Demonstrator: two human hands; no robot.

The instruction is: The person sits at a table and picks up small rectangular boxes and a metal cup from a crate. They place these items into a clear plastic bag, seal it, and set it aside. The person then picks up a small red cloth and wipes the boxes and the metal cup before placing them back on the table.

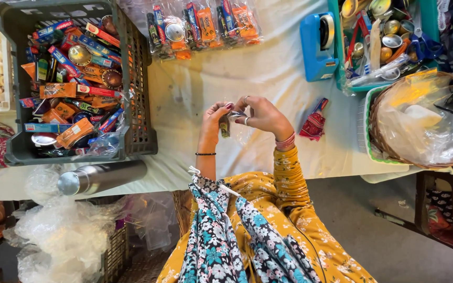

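My left hand [214, 121] and my right hand [265, 116] meet above the white-clothed table [268, 68]. Together they pinch a small clear plastic packet [232, 121] with little dark and orange items inside; its lower part hangs loose below my fingers. Rings show on my right hand, bangles on its wrist, and a thin dark band on my left wrist. A small red patterned pouch [313, 126] with a blue and red stick beside it lies on the cloth just right of my right hand.
A dark crate [141, 105] of small boxes and round tins stands at left, a steel flask [100, 177] before it. Several filled clear packets [200, 26] lie at the back. A blue tape dispenser [318, 47], a teal tray [336, 63] of tins and a wicker basket [378, 136] stand right.
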